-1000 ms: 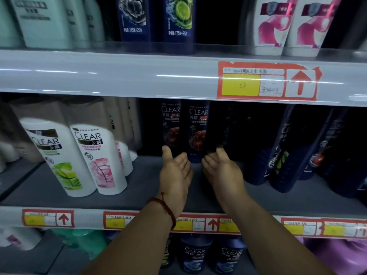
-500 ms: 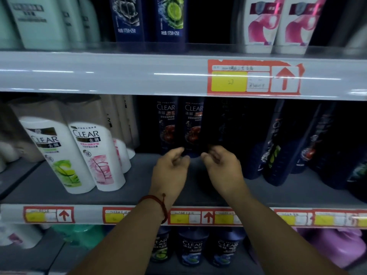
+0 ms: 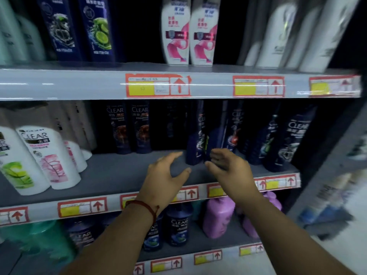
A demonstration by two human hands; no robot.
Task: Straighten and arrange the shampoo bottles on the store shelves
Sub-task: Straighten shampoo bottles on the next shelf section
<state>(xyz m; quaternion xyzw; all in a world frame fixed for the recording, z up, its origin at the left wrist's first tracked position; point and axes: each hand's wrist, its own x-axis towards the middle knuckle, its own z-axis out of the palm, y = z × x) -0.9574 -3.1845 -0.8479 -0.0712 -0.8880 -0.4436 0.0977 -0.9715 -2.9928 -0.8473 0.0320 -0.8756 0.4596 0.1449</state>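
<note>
Head view, left hand (image 3: 165,173): held open and empty over the middle shelf (image 3: 111,175), fingers curled, nothing gripped.
Head view, right hand (image 3: 228,165): open, empty, fingertips just beside the dark blue bottles (image 3: 195,143).
Bottles: leaning and crowded together at mid-shelf, set back from the edge.
Judgement: hands are spread apparently to bracket the leaning pair for straightening.
White bottles (image 3: 49,155): tilted, well apart at left.

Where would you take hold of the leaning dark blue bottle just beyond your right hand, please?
Grip the dark blue bottle around its lower body, coming from the front with the right hand, which is open and nearest. It is tall and slim and seems to lean, so a low wrap likely steadies it. The left hand could brace the open side on its left.
</note>
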